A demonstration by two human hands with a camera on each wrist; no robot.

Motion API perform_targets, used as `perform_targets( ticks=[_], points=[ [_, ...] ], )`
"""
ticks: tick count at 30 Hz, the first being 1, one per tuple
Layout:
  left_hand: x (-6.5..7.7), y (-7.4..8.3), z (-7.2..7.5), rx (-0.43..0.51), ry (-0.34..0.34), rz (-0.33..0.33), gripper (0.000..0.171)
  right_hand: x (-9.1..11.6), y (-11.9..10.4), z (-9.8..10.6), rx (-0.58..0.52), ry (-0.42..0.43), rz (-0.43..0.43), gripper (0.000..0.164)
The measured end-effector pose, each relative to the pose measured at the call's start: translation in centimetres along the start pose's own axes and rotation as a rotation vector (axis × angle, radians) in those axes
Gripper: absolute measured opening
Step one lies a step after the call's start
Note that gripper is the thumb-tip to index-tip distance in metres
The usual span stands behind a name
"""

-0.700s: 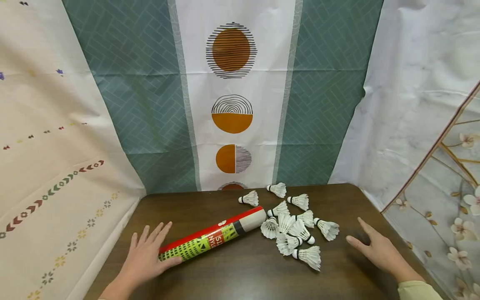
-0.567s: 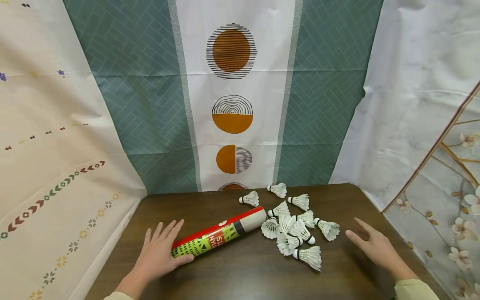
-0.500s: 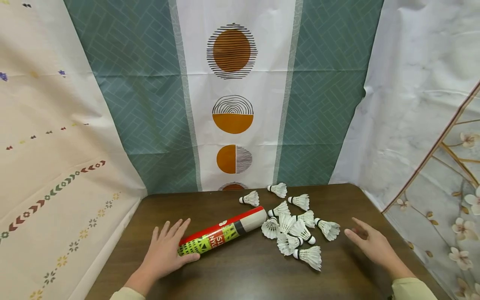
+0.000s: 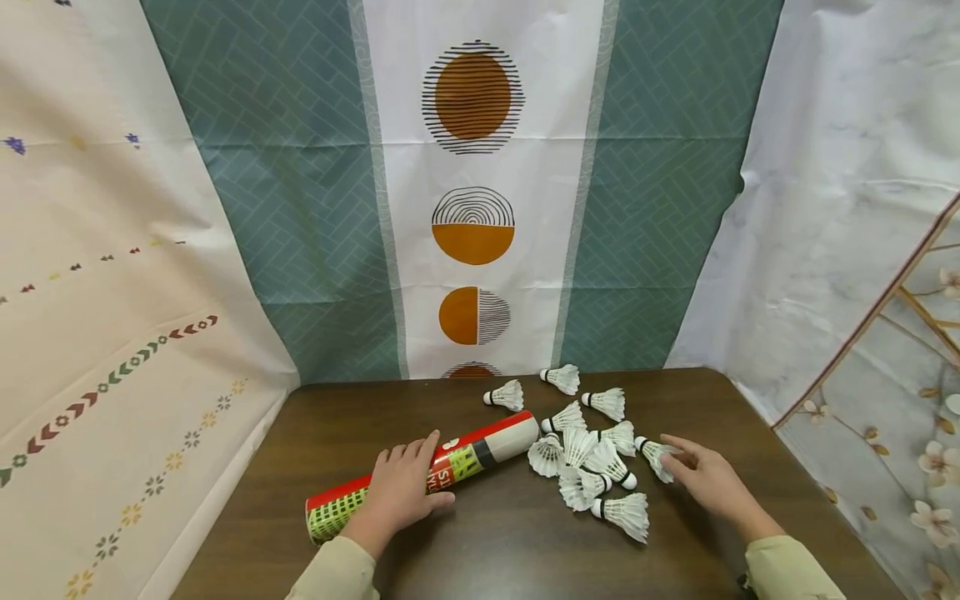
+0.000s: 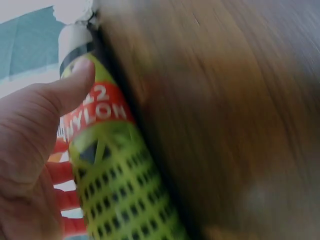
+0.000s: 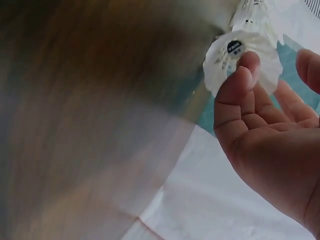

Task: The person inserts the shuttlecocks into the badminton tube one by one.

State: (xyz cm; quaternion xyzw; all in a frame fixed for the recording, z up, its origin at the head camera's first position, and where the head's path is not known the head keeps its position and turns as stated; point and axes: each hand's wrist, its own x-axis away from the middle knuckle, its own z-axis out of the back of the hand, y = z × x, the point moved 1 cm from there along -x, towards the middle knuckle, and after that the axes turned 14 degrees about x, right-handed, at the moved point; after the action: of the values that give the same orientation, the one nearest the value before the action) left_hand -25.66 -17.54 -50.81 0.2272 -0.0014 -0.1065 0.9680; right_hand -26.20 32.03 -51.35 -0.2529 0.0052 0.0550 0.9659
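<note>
My left hand point(image 4: 402, 487) lies across the middle of a red and yellow-green shuttlecock tube point(image 4: 341, 508), thumb extended. In the left wrist view the thumb point(image 5: 75, 85) overlaps the tube's "NYLON" label point(image 5: 100, 112), with the other fingers along its far side. At the rightmost white shuttlecock point(image 4: 655, 458), my right hand point(image 4: 708, 477) has its fingertips right at the feather skirt. The right wrist view shows bent fingers in front of that skirt point(image 6: 215, 65) and the thumb point(image 6: 307, 70) held apart from them.
Several more white shuttlecocks point(image 4: 577, 446) lie in a loose cluster beyond the tube's white end. One shuttlecock point(image 4: 622, 515) lies nearest the front. Patterned cloths point(image 4: 322, 208) hang behind and beside the brown table point(image 4: 510, 554).
My left hand has moved right along the tube, showing its left end. My right hand has moved left to the rightmost shuttlecock. The head view has shifted slightly.
</note>
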Motion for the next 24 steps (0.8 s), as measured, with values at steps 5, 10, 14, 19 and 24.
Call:
perform_targets(
  ticks=[5, 10, 14, 19, 24],
  points=[
    [-0.9, 1.1, -1.6, -0.042, 0.054, 0.028, 0.108, -0.3, -0.4, -0.5, 0.040, -0.009, -0.035, 0.055],
    [-1.2, 1.1, -2.6, -0.085, 0.135, 0.059, 0.094, -0.5, -0.5, -0.5, 0.079, 0.081, -0.099, 0.051],
    [-0.5, 0.9, -2.4, -0.079, 0.200, 0.043, 0.084, 0.1, -0.7, -0.3, 0.083, 0.215, -0.192, 0.043],
    [1.5, 1.3, -1.0, -0.023, 0.313, 0.008, 0.084, 1.7, -2.9, 0.8, -0.045, 0.378, -0.295, 0.033],
    [3.5, 2.7, -0.1, 0.041, 0.406, -0.022, 0.090, 3.1, -8.6, 1.0, -0.253, 0.468, -0.230, 0.030]
  ],
)
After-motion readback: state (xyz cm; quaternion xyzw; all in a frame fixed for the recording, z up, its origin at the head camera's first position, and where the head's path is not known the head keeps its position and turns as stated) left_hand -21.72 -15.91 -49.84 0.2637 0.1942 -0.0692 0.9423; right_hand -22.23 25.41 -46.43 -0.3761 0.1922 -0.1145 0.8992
